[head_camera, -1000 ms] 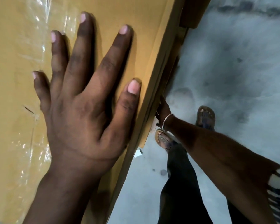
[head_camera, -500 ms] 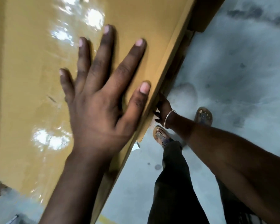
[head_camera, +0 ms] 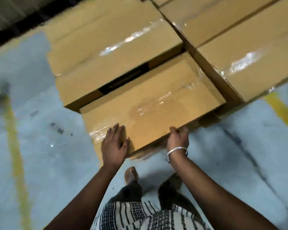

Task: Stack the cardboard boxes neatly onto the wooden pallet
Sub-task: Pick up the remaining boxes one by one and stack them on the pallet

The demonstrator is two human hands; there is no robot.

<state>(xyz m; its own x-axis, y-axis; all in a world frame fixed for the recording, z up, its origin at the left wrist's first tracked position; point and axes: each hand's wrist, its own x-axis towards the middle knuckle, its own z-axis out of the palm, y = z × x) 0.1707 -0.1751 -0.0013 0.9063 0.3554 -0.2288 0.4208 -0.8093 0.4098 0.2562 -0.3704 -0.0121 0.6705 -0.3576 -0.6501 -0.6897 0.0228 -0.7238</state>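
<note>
A taped cardboard box (head_camera: 156,103) lies low at the near edge of the stack, in front of a taller box (head_camera: 110,52) with a black band on its side. My left hand (head_camera: 115,145) lies flat on the near left corner of the low box, fingers straight. My right hand (head_camera: 178,138), a silver bangle on the wrist, grips the box's near right edge with the fingers curled under it. A bit of what looks like the wooden pallet (head_camera: 208,120) shows under the box's right end; the rest is hidden.
More taped boxes (head_camera: 249,52) stand stacked higher at the right and back. Grey concrete floor (head_camera: 40,155) with yellow lines (head_camera: 17,146) surrounds the stack. My feet (head_camera: 131,175) stand close to the box's near edge. A dark wall runs along the top left.
The box was close to the camera, my left palm flat on its top and my right hand under its edge. Now it lies low against the stack and the view has pulled back.
</note>
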